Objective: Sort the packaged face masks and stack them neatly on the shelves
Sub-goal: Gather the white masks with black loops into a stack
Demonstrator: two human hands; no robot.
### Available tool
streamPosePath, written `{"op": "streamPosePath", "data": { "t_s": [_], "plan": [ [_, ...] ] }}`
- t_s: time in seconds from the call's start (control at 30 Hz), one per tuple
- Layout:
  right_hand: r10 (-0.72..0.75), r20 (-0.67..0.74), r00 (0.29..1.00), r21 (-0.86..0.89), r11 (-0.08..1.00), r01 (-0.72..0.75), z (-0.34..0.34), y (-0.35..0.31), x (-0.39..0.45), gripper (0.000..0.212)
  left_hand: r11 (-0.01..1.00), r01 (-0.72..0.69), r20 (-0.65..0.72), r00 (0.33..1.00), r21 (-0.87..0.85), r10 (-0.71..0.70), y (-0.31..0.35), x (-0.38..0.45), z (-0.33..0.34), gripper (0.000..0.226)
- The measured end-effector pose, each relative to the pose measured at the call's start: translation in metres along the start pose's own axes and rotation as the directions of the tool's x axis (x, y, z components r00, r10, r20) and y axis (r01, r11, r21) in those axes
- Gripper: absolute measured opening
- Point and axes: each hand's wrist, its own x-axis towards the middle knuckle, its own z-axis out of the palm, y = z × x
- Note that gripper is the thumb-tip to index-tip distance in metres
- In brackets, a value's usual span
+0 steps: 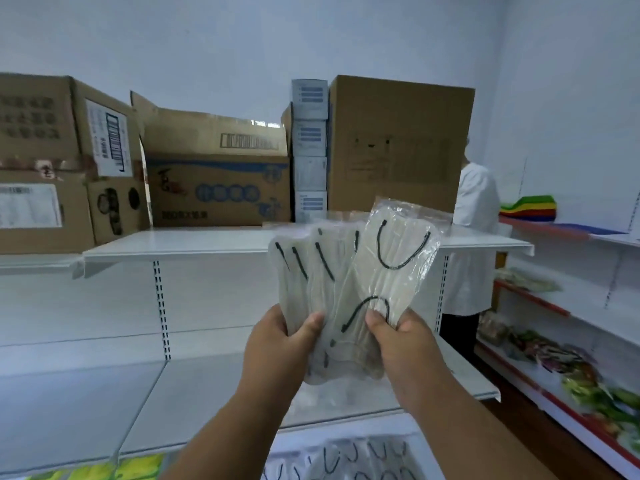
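I hold a fanned bunch of packaged face masks (pixel 349 282) upright in front of the white shelves; they are pale masks with black ear loops in clear plastic. My left hand (pixel 280 344) grips the bunch's lower left with the thumb on the front. My right hand (pixel 401 344) pinches the rightmost pack at its lower edge. More packs of the same masks (pixel 346 459) lie on the lowest shelf at the bottom of the view. The middle shelf (pixel 194 393) lies behind and below my hands.
Cardboard boxes (pixel 214 181) and small stacked white boxes (pixel 310 150) stand on the top shelf (pixel 180 245). A person in a white coat (pixel 474 216) stands at the right. Side shelves (pixel 561 368) at the right hold coloured goods. Yellow packs (pixel 114 469) lie at bottom left.
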Motion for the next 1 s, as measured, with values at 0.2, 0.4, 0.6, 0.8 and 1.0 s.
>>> {"op": "streamPosePath", "data": {
  "t_s": [0.2, 0.4, 0.6, 0.8, 1.0],
  "plan": [
    [-0.132, -0.061, 0.989, -0.065, 0.99, 0.128, -0.037, -0.039, 0.098, 0.017, 0.994, -0.106, 0.052, 0.993, -0.001, 0.106, 0.046, 0.072, 0.075, 0.007],
    [-0.189, -0.111, 0.976, -0.155, 0.973, 0.171, -0.093, -0.062, 0.19, 0.019, 0.993, -0.102, 0.073, 0.992, 0.053, 0.098, 0.074, 0.13, 0.167, 0.009],
    [-0.159, -0.123, 0.98, -0.262, 0.957, 0.122, -0.139, -0.074, 0.267, 0.017, 0.941, -0.193, 0.212, 0.968, 0.279, 0.135, 0.092, 0.19, 0.231, 0.014],
    [-0.038, -0.103, 0.994, -0.311, 0.95, 0.004, -0.158, -0.064, 0.34, 0.021, 0.879, -0.213, 0.302, 0.95, 0.427, 0.083, 0.082, 0.249, 0.277, 0.012],
    [-0.06, -0.075, 0.995, -0.737, 0.676, -0.015, -0.158, -0.04, 0.385, 0.026, 0.656, -0.293, 0.46, 0.883, 0.696, -0.093, 0.061, 0.289, 0.31, 0.009]
  ]
}}
